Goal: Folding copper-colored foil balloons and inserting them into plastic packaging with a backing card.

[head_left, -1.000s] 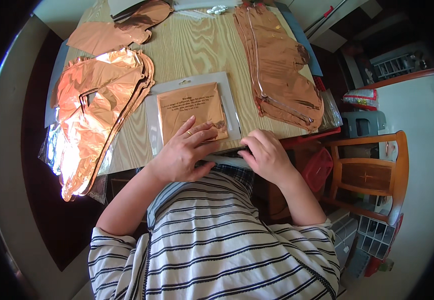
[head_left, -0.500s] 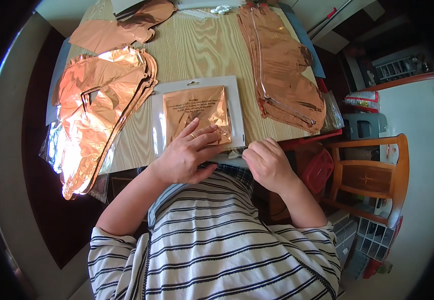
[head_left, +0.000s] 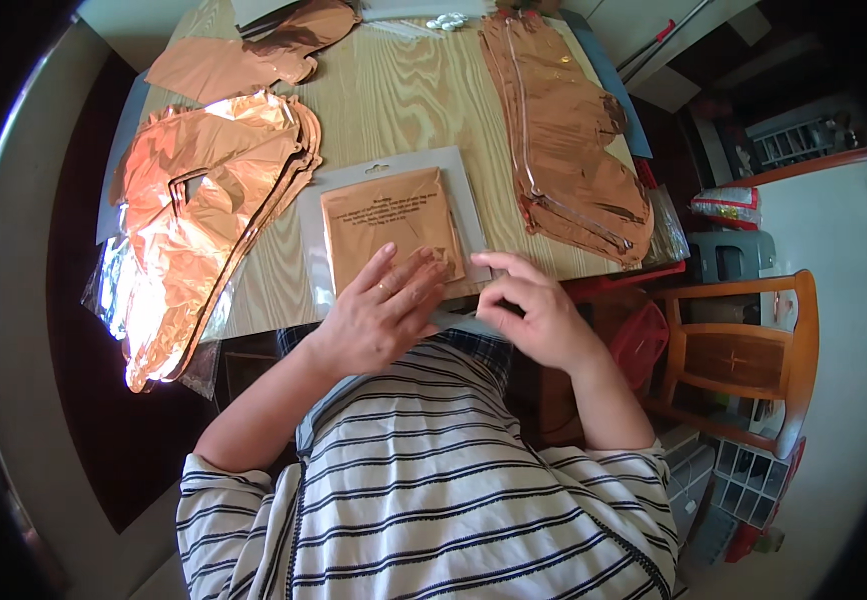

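A flat clear packet (head_left: 471, 200) with a hang hole lies at the table's near edge, tilted slightly. Inside it is a folded copper-coloured foil balloon (head_left: 379, 237), with dark print on the bag over it. My left hand (head_left: 379, 310) rests across the packet's lower part, fingers stretched out and covering it there. Just off the packet's lower right corner is my right hand (head_left: 534, 310). Its index finger reaches toward that corner, apart from the thumb, and I see nothing held. The packet's bottom edge is partly hidden by my hands.
A stack of flat copper foil balloons (head_left: 204, 200) overhangs the table's left edge. Another stack (head_left: 579, 140) lies along the right side, and more foil (head_left: 234, 68) is at the far left. Small white pieces (head_left: 447, 21) sit at the back. A wooden chair (head_left: 734, 350) stands right.
My right hand has opened from a closed pinch, its index finger now extended. The packet has turned slightly counterclockwise, and my left hand has shifted slightly on it.
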Demonstrator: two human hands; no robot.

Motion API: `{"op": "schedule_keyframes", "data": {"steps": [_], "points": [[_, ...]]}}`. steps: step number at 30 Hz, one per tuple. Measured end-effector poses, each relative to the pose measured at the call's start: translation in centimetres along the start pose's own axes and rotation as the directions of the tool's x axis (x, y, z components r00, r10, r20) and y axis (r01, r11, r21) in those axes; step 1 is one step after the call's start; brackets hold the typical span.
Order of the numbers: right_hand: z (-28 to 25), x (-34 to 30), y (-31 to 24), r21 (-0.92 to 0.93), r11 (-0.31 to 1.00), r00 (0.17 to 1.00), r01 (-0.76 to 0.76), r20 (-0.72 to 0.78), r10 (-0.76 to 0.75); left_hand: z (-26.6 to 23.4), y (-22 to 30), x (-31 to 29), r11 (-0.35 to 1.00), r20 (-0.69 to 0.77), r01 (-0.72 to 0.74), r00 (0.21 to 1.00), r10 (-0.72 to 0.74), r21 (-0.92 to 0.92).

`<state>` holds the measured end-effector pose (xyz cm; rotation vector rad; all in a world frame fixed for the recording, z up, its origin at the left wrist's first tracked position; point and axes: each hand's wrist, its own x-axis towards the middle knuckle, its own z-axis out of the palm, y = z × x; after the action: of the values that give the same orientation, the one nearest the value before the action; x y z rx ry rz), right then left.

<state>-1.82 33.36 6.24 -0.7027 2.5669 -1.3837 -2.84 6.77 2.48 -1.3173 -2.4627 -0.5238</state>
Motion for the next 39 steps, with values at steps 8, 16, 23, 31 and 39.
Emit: {"op": "schedule_keyframes", "data": {"steps": [8, 16, 23, 31, 39], "points": [[-0.1, 0.4, 1.2, -0.277, 0.959, 0.996, 0.065, 0.069, -0.048, -2.9, 0.8, -13.3, 0.891, -0.193, 0.4, 0.912, -0.363, 0.213], [0.4, 0.7, 0.5, -0.263, 0.962, 0.997, 0.068, 0.059, -0.054, 8.2, 1.0, -50.1, -0.1, 0.444, 0.83, -0.391, -0.806, 0.549], [0.3, 0.8, 0.1, -0.276, 0.96, 0.997, 0.034, 0.071, -0.015, 18.0, 0.1, -51.3, -0.816, 0.175, 0.569, -0.798, -0.577, -0.101], [0.1, 0.1, 0.6, -0.267, 0.957, 0.994, 0.109, 0.051, -0.099, 13.7, -3.3, -56.1, -0.519, 0.451, 0.028, -0.455, -0.768, -0.854], [0.7, -0.2, 0.4, -0.437, 0.882, 0.984, 0.178, 0.056, -0.171, 8.8, -3.9, -41.2, -0.495, 0.61, 0.757, -0.163, -0.776, -0.427]]}}
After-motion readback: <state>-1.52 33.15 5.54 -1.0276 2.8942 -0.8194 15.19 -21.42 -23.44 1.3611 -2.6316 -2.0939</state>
